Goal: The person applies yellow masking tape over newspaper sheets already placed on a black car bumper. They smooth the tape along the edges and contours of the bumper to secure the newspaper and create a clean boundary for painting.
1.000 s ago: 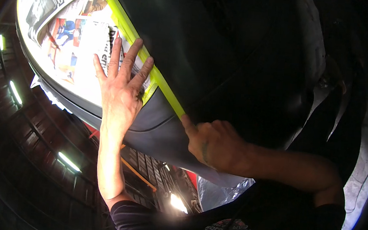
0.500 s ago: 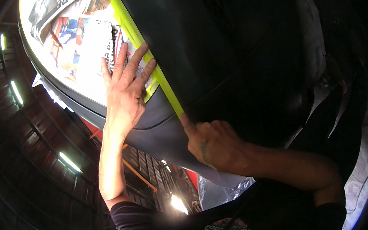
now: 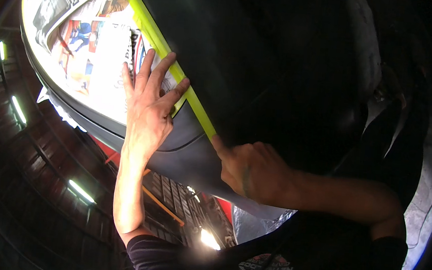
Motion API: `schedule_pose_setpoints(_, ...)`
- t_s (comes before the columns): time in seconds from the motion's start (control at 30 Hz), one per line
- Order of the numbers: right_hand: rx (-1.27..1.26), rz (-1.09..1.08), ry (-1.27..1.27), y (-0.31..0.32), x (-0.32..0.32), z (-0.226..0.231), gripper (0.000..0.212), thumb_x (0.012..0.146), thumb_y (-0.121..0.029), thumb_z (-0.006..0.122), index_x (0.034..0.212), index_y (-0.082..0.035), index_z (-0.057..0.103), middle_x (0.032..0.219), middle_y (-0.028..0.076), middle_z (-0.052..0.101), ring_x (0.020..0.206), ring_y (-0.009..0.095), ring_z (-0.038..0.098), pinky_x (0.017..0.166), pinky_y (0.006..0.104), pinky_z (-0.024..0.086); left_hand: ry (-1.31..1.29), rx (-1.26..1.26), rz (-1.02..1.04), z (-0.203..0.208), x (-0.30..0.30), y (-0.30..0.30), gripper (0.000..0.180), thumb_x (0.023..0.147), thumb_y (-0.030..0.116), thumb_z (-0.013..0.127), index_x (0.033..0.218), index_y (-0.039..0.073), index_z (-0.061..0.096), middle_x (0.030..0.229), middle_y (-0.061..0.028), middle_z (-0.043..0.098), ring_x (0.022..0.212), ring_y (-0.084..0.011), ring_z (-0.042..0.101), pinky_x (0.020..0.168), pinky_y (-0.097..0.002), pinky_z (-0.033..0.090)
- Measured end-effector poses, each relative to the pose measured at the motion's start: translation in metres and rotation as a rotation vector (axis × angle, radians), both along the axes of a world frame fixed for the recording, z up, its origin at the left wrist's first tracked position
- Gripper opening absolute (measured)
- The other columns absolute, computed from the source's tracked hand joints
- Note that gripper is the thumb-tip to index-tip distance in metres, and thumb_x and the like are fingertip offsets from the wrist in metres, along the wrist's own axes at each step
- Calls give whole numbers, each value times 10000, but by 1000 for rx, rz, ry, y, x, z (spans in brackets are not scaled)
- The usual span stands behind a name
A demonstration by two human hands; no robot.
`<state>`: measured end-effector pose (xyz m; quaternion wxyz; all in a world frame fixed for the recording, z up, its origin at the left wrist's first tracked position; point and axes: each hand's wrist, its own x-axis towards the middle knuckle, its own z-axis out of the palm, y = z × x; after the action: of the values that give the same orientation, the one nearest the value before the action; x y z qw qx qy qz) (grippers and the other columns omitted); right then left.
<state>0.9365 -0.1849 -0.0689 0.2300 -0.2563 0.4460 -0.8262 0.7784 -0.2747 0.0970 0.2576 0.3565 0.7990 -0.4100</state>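
I see 1 neon-yellow tape strip, 1 left hand splayed open on it, 1 right hand, grip unclear, at its lower end.

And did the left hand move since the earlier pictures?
Yes, a little: against the newspaper, the left hand moved along the yellow tape, toward the right hand.

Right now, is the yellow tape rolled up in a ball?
No, the yellow tape stretches straight from the left hand to the right hand.
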Motion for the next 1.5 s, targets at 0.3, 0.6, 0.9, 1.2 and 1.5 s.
schedule_pose_setpoints(0.3,-164,-181,-134,2,5,0,554,965,-34,633,1424,208,439,670,209,662,586,335,724,549,408,587,-35,53,34,1,2,-4,508,774,-106,677,1180,160,828,1584,-101,533,1583,-382,330,1280,-722,100)
schedule_pose_setpoints(0.6,-292,-205,-207,7,6,4,478,955,15,611,1370,221,494,644,197,633,542,288,695,516,381,534,170,307,29,3,8,-4,396,838,-108,624,1176,38,771,1319,-150,674,1379,-361,571,1226,-581,335)
schedule_pose_setpoints(0.9,-225,-169,-255,8,6,9,492,966,18,605,1402,215,492,659,201,628,555,240,690,525,359,522,359,516,449,-4,47,5,86,962,40,731,1034,-5,744,796,-180,658,714,-351,678,701,-400,531)
schedule_pose_setpoints(1.2,-146,-209,-312,6,23,24,531,944,6,652,1433,161,516,755,234,653,626,246,712,580,356,525,127,455,336,3,18,-5,265,891,-28,660,1132,17,758,1068,-174,704,950,-379,713,836,-435,551)
schedule_pose_setpoints(1.5,-89,-274,-260,18,16,34,456,965,-42,644,1379,142,592,834,262,689,675,226,723,647,353,554,77,444,205,4,19,-4,266,856,-69,635,1085,10,747,1023,-167,655,943,-396,659,798,-473,521)
